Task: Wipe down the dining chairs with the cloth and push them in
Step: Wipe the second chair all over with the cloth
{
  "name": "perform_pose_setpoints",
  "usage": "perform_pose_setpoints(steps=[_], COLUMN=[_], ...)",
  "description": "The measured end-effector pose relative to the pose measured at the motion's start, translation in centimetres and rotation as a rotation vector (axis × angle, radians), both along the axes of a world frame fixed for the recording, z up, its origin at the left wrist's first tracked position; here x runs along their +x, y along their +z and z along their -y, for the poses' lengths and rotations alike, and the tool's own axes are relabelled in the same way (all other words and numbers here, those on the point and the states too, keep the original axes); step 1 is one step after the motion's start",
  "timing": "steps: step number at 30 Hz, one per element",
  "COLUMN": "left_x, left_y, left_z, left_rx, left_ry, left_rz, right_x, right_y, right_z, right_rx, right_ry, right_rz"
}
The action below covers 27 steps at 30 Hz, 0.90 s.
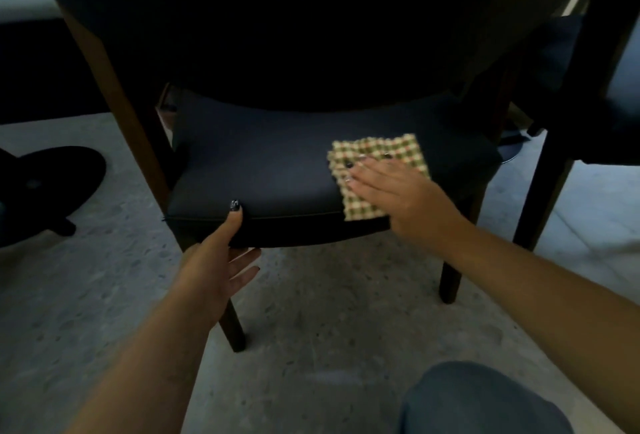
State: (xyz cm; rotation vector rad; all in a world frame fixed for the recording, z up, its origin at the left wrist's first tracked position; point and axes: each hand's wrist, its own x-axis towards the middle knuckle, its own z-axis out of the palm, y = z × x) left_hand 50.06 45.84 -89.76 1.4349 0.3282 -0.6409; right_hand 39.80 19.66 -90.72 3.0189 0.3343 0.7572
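On a dim speckled floor we are mid-wipe: our right hand presses flat, fingers straight, on the checked cloth atop the dining chair's navy seat cushion. Our left hand clasps the cushion's front edge. Next, we judge, sweep the cloth leftward.

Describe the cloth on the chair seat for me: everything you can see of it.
The cloth is a small, roughly square piece of woven-looking fabric in a green, cream and reddish check. It lies flat and unfolded on the right front part of the dark blue chair seat, one corner reaching the seat's front edge. The right hand presses on it with straight fingers, covering its near right part. The left hand does not touch it.
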Motion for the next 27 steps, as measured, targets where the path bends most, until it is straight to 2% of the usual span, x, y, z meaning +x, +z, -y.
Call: perform_pose_setpoints(steps=[3,8,11,13,16,20,24,25,27], left_x=[0.1,0.3,0.3,0.1,-0.3,-0.6,-1.2,-1.5,-2.2], left_y=[0.0,0.1,0.1,0.3,0.7,1.6,2.4,2.7,3.7], left_z=[0.3,0.6,0.6,0.7,0.8,0.8,0.7,0.7,0.4], left_rx=[-0.014,0.007,0.027,0.042,0.061,0.081,0.133,0.145,0.161], left_ry=[0.004,0.002,0.003,0.013,0.021,0.018,-0.004,0.0,0.025], left_rz=[-0.008,-0.004,-0.008,-0.016,-0.023,-0.051,-0.063,-0.057,-0.037], right_x=[-1.9,-4.5,-5.2,-5.3,-4.8,-3.1,-1.7,-1.6,-1.5], right_y=[-0.1,0.8,1.7,1.6,0.0,-0.9,0.4,1.1,3.0], right_z=[4.5,10.6,13.5,13.9,10.6,4.8,-1.9,-3.8,-7.0], right_rx=[0.048,0.268,0.436,0.523,0.722,0.662,0.624,0.692,0.956], right_ry=[-0.135,-0.278,-0.456,-0.629,-0.715,-0.686,-0.524,-0.45,-0.287], right_rz=[-0.016,-0.061,0.019,0.116,0.146,0.234,0.154,0.135,0.056])
